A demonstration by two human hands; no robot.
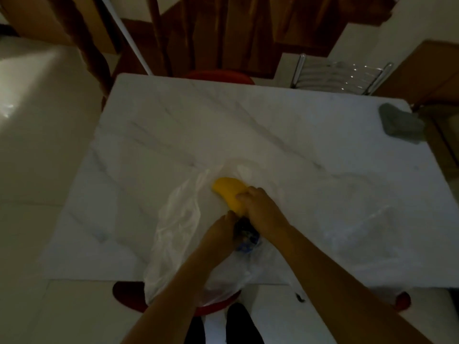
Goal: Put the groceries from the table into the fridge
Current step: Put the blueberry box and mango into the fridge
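While the right hand (258, 207) curls around a yellow item (229, 193) and the left hand (222, 225) pinches a dark packet (246, 232) amid loose plastic bags (178, 219), both groceries sit on the marble table (273, 125), so everything visible remains unstored, and no fridge shows.

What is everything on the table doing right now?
yellow item: lying on the table, gripped by right hand
dark packet: between both hands, left hand touching it
clear plastic bag: crumpled, open, hanging over the table's near edge
grey cloth: bunched at the far right corner, untouched
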